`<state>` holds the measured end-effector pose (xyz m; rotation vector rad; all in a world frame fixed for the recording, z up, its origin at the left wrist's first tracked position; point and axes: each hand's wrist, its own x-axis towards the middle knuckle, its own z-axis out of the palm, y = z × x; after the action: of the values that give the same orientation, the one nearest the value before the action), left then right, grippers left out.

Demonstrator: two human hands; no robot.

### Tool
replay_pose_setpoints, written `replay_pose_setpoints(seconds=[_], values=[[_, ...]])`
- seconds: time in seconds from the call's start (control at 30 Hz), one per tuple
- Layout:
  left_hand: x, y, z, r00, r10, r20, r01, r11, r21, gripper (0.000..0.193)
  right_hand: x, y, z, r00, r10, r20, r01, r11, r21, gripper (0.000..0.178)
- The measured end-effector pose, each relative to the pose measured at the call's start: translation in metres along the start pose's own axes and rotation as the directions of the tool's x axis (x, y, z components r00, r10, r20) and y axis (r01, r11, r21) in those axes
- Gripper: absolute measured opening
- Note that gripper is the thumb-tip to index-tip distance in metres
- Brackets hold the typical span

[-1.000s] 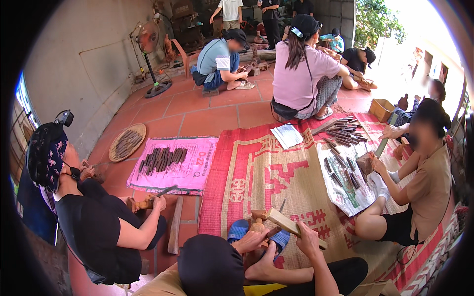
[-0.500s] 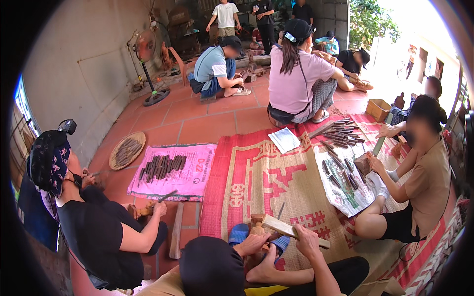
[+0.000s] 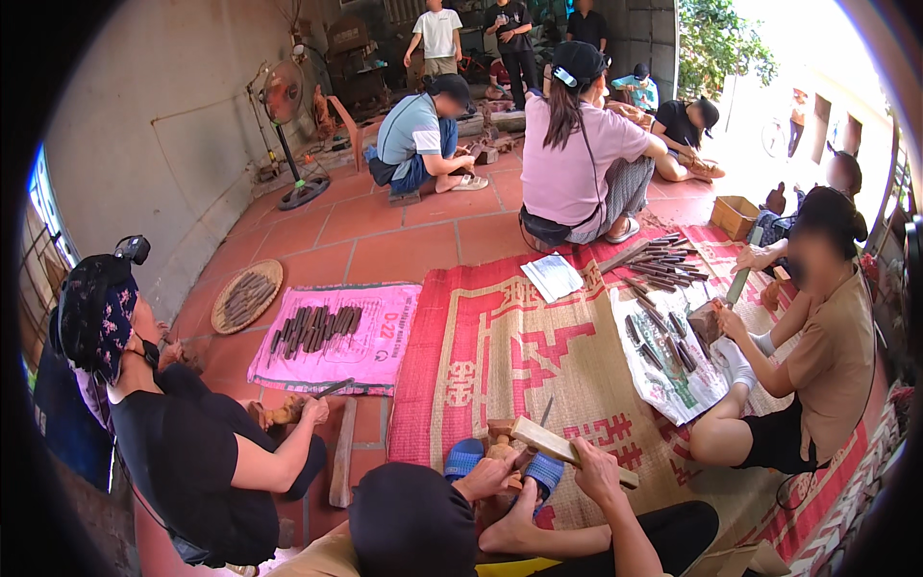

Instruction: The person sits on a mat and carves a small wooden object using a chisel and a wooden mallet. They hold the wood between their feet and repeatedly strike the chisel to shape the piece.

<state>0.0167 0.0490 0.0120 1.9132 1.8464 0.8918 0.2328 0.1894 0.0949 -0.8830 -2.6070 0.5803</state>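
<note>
At the bottom centre, a pale carved wooden piece [image 3: 500,450] stands between blue slippers [image 3: 463,458]. My left hand [image 3: 486,479] is closed around its lower part. My right hand [image 3: 598,473] grips a pale squared wooden bar [image 3: 546,440] near its right end. The bar slants above the slippers, its far end close to the carved piece; I cannot tell if they touch. A thin dark blade [image 3: 547,412] shows just behind the bar, its lower end hidden. A black cap [image 3: 413,524] covers part of the view beside my left arm.
Woven red-and-tan mat [image 3: 519,365] lies ahead. Dark sticks [image 3: 315,330] cover a pink sack [image 3: 389,332]; others fill a round basket [image 3: 279,279]. Co-workers sit at left [image 3: 192,433] and right [image 3: 817,356]. A wooden block [image 3: 342,462] lies nearby.
The wooden bar has tilted a little, its right end dropping slightly with my right hand. My left hand stays on the carved piece. The co-worker at left has shifted slightly.
</note>
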Motion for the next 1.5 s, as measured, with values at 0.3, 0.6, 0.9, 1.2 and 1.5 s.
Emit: replay_pose_setpoints(seconds=[0.3,0.6,0.9,1.2,1.5], values=[[0.001,0.001,-0.002,0.987,-0.082,0.137,0.073,0.995,0.07,0.038,0.0,-0.005,-0.005,1.0,0.011,0.007,-0.011,0.998,0.059,0.037],[0.003,0.001,-0.001,0.983,0.039,0.182,-0.056,0.995,0.089,0.036,-0.001,-0.006,-0.007,1.0,0.01,-0.018,-0.008,0.996,0.089,0.036],[-0.001,-0.004,0.001,0.995,-0.025,0.094,0.015,0.995,0.098,0.042,0.002,-0.007,-0.006,1.0,0.005,-0.029,-0.004,0.999,0.042,0.035],[0.017,-0.035,-0.008,0.942,-0.201,-0.268,0.145,0.966,-0.215,0.041,0.007,0.027,0.025,0.983,0.167,-0.075,-0.158,0.98,0.118,0.055],[-0.012,-0.022,-0.002,0.861,-0.459,-0.218,0.248,0.755,-0.607,0.013,0.009,0.016,0.004,0.945,0.31,-0.107,-0.263,0.91,0.32,0.033]])
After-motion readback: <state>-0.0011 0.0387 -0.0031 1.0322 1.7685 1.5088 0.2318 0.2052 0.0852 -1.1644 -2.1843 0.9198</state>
